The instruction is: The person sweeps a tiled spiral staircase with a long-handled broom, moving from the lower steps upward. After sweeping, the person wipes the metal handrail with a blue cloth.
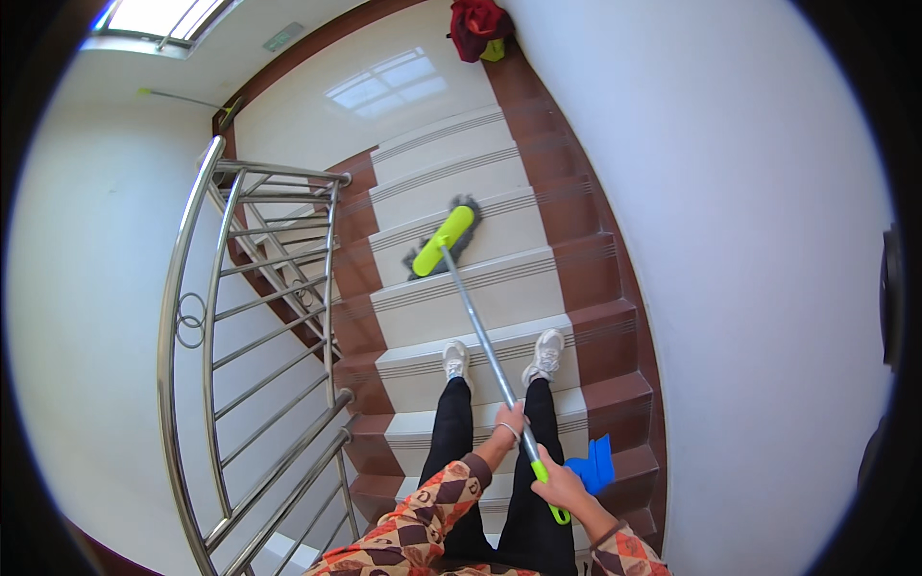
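Note:
My left hand [511,423], with a bracelet at the wrist, grips the metal pole [477,327] of a flat mop. Lower down, my right hand [560,481] is closed around the pole near its lime-green grip end [559,513]. The lime-green mop head [445,240] lies slantwise across the stair steps ahead of my feet, its grey fluffy pad [470,229] showing around the edges. A blue object [596,464] shows just beyond my right hand; what it is and whether I touch it, I cannot tell.
A stainless steel railing [210,317] runs along the left. The white stair treads [468,317] have brown borders and lead down to a landing [302,108]. A red cloth item [477,27] and a long-handled tool [184,97] stand there. A white wall [756,288] bounds the right.

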A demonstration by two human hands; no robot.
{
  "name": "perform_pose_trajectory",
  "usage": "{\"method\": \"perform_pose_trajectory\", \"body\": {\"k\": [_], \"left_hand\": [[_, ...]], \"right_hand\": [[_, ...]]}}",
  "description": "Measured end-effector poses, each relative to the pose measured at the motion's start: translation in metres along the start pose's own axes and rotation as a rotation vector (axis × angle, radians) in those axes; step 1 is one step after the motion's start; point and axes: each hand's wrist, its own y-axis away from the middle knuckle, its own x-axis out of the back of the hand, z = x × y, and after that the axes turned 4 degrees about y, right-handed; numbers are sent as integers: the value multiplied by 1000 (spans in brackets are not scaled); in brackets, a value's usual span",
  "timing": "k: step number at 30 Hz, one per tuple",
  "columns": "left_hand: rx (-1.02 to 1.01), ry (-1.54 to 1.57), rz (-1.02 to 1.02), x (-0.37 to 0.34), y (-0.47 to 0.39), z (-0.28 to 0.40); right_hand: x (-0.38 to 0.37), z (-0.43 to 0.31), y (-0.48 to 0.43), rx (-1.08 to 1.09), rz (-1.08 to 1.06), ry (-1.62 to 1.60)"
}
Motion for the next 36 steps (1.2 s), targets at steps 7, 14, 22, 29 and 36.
{"method": "perform_pose_trajectory", "body": {"k": [7,14,22,29,36], "left_hand": [[-64,39,179,168,-131,-20],[1,-44,320,247,-157,39],[74,-91,73,149,-100,13],[-8,-192,-321,3,30,34],[-246,-509,-357,-75,46,30]], "right_hand": [[-46,-130,-117,169,-42,199],[-53,-204,-170,133,9,210],[-31,-130,-73,30,79,24],[-10,-28,49,-216,174,-479],[-6,27,73,-221,235,-925]]}}
